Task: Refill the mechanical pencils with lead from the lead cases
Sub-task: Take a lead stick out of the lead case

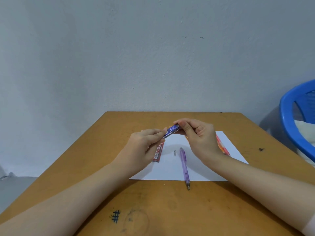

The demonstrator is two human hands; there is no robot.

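- Case [171, 130]: pinched at either end by fingers of left hand [144, 147] and right hand [199, 138], tilted 8-to-2.
- Pencil [184, 165]: flat on paper [170, 172], at 6 o'clock of case, axis 12-to-6, nearer right hand.

Scuffed matt wooden table [170, 201], smooth white paper [172, 171], translucent plastic pencil [184, 166].

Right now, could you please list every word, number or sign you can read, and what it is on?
"#": drawn in ink on the table.
"5": large, on the blue lead case; its small print is blurred.
Red lead case: print too blurred to read.
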